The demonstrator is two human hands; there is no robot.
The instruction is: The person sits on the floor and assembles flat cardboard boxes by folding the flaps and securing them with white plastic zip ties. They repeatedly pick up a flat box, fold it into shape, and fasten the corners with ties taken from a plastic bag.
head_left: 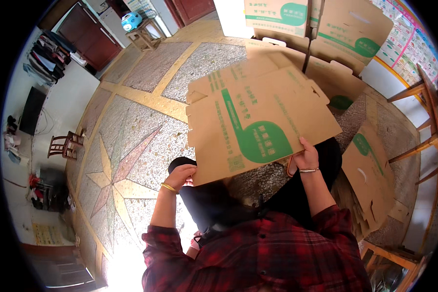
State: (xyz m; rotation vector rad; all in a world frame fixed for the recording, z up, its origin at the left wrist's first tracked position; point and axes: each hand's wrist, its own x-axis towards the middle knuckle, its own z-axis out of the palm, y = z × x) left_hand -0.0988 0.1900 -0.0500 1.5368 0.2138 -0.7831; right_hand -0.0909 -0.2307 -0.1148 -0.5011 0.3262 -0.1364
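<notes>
Two-handed grip: left hand is closed on the near left corner, and right hand has the near edge pinched further along, thumb on top. So yeah, both are holding the same thing.
Flat cardboard box: that's the thing in hand, brown with green print, held out over the lap and tilted a bit. Notches and tabs run along its sides. Layers show at the far end, can't tell if they're all one piece.
Wrists: yellow bangle on the left, thin pale bracelet on the right.
Knees: dark trousers, spread apart under the cardboard, with a red and black plaid shirt above.
Cardboard pile: more flattened pieces on the floor, just beside the right knee.
Upright cardboard: bigger pieces standing past the far end, same green print.
Right side: wooden furniture legs, plus a colourful wall chart.
Floor: speckled panels with yellow strips, and a big star pattern over on the left.
Far left: small wooden chair near the wall, hanging clothes further up.
Top: blue rounded thing sitting on a wooden stool.
</notes>
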